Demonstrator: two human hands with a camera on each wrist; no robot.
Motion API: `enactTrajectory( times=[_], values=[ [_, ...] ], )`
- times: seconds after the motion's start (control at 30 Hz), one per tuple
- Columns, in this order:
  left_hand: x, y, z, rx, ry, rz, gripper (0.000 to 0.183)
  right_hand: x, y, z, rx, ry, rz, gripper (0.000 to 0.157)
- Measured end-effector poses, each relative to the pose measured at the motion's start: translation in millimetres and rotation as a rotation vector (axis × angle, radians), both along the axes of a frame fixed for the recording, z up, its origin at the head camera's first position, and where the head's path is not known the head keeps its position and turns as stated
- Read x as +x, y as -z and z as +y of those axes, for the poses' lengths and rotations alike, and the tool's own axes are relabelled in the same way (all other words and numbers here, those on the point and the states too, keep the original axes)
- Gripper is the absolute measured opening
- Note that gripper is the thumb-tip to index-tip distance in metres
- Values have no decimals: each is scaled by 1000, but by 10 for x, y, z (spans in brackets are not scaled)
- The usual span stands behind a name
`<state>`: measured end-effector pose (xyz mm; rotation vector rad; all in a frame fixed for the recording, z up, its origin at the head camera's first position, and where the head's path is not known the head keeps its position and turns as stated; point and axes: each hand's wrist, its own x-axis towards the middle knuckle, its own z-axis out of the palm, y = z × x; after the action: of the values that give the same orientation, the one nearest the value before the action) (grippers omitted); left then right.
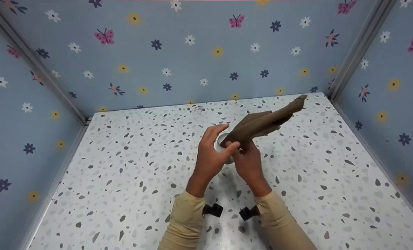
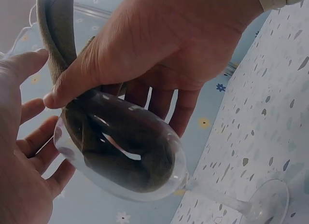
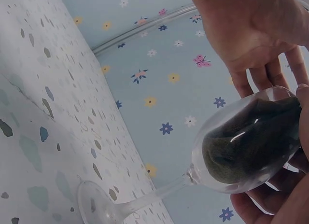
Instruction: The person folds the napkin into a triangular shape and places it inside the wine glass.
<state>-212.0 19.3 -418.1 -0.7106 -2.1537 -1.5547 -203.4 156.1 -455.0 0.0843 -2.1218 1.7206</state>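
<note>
A clear wine glass (image 2: pixel 123 190) has a brown cloth (image 2: pixel 130 156) stuffed deep into its bowl. The rest of the cloth (image 1: pixel 262 125) sticks out past the rim toward the upper right in the head view. My right hand (image 1: pixel 249 163) grips the bowl, fingers around its side and thumb at the rim by the cloth. On the other side, my left hand (image 1: pixel 209 158) has its fingers loosely extended beside the bowl, its thumb near the rim and cloth. The glass's stem and round foot (image 3: pixel 94 204) show in both wrist views; whether the foot touches the table cannot be told.
The white speckled tabletop (image 1: pixel 130 180) spreads beneath both hands. Blue panels with flowers and butterflies form the back wall (image 1: pixel 185 59) and both sides, with metal strips at the corners. A small black device (image 1: pixel 213 210) is strapped at each wrist.
</note>
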Motion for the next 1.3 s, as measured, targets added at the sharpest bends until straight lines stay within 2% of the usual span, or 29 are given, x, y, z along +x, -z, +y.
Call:
enactTrajectory(
  times=[0.3, 0.53, 0.63, 0.9, 1.13, 1.2, 1.3],
  values=[
    [16, -72, 81, -66, 12, 40, 60, 18, -21, -9, -21, 2, -25, 44],
    [18, -88, 147, -67, -7, 69, 51, 13, -22, -10, -83, -33, -7, 49],
    [17, -101, 176, -65, -17, 87, 48, 14, -19, -8, -49, -17, -3, 49],
    [-4, -128, 233, -105, -61, 168, 45, 4, 2, 14, 60, 5, 79, 45],
    [-6, -152, 246, -113, -110, 146, 37, -6, 2, 26, 41, -6, 51, 44],
    [-6, -153, 246, -100, -116, 137, 35, 15, -39, 14, 21, -13, 38, 44],
    [-10, -147, 245, -75, -121, 128, 31, 3, -13, 13, 33, 5, 42, 41]
  ],
)
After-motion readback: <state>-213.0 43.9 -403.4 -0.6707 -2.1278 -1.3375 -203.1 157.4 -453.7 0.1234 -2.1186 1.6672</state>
